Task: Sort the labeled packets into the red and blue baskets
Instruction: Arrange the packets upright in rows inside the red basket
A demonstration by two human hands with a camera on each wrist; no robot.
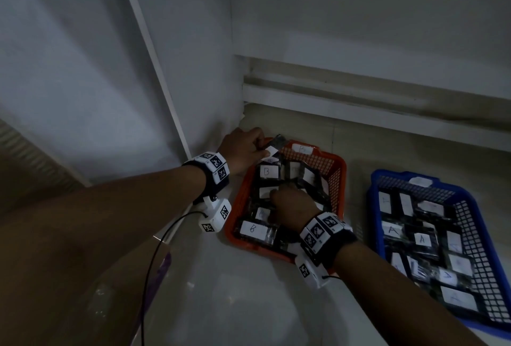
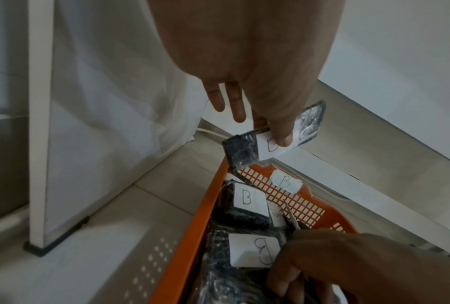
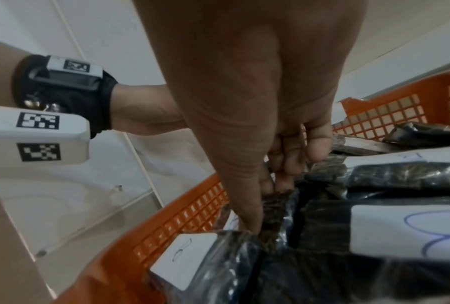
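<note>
While your left hand (image 2: 247,67) pinches a B packet (image 2: 273,139) above the red basket (image 1: 336,177), your right hand (image 1: 294,206) reaches inside. Its fingers (image 3: 283,162) curl among the packets there; whether they clamp 1, I cannot tell.

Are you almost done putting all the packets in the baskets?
Nearly, it looks like. The red basket holds many B packets and the blue basket holds many A packets. The left hand pinches one more B packet over the red basket's far corner, not yet dropped. The right hand grips a packet inside the red basket. No loose packets show elsewhere.
</note>
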